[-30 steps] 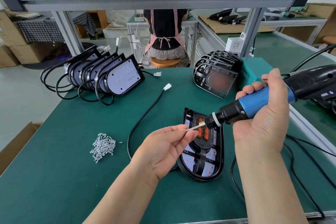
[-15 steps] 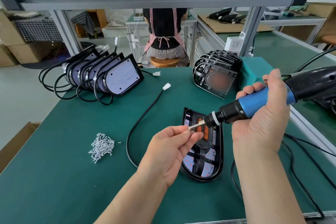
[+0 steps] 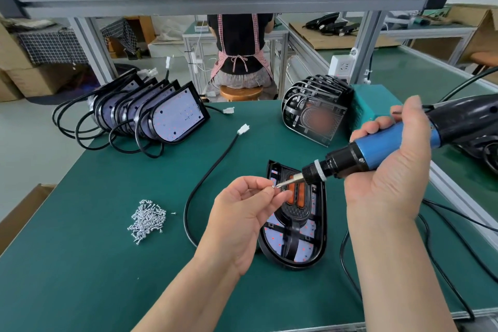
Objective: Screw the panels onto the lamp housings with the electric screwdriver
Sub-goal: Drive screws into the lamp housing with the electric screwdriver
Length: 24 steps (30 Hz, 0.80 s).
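Blue electric screwdriver [image 3: 382, 148] gripped in right hand [image 3: 388, 178], bit tip at a screw [image 3: 273, 186] pinched by left hand [image 3: 242, 210], above the lamp housing [image 3: 322, 224] lying flat, panel [image 3: 295, 214] in. Loading step, I reckon (spare screws [image 3: 147, 219] piled left). Next: seat it, find a hole.

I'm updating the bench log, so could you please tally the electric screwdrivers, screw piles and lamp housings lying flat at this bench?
Electric screwdriver: 1
Screw pile: 1
Lamp housing lying flat: 1
Total: 3
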Available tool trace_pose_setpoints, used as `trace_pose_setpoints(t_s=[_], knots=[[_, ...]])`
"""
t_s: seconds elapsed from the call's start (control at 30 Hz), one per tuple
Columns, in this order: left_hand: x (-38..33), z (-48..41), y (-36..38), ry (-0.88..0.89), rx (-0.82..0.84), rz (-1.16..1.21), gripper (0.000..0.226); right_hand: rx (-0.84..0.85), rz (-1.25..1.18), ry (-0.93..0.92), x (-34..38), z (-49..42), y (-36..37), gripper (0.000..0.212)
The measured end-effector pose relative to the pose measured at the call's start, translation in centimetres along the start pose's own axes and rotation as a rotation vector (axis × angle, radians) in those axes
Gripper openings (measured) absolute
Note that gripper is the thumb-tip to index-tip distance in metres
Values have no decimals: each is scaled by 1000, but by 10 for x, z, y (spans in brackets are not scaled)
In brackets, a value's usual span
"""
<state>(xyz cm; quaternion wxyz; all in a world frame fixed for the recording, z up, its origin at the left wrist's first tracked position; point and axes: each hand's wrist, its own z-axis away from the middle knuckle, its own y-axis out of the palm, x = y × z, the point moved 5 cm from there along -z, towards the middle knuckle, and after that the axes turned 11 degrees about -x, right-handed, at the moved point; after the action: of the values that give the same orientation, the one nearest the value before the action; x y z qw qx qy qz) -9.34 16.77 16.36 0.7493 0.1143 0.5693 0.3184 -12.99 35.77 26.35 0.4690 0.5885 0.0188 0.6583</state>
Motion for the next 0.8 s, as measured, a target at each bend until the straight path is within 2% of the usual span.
trace_pose_setpoints(t_s=[0.23, 0.37, 0.5, 0.67, 0.73, 0.8], knots=[[3, 1, -2, 8, 3, -24, 12, -28, -14, 6, -2, -20, -4, 31], [2, 1, 0, 10, 5, -19, 11, -84, -189, -39, -9, -18, -9, 24], [1, 1, 1, 36, 16, -32, 13, -36, -271, -104, -16, -7, -7, 22], [0, 2, 1, 235, 4, -197, 19, -53, -158, -96, -11, -6, -4, 26], [-1, 3, 1, 365, -1, -322, 28, -35, -23, -71, -9, -9, -1, 25], [1, 3, 0, 438, 11, -410, 35, -25, -6, -66, -12, -13, -2, 20]])
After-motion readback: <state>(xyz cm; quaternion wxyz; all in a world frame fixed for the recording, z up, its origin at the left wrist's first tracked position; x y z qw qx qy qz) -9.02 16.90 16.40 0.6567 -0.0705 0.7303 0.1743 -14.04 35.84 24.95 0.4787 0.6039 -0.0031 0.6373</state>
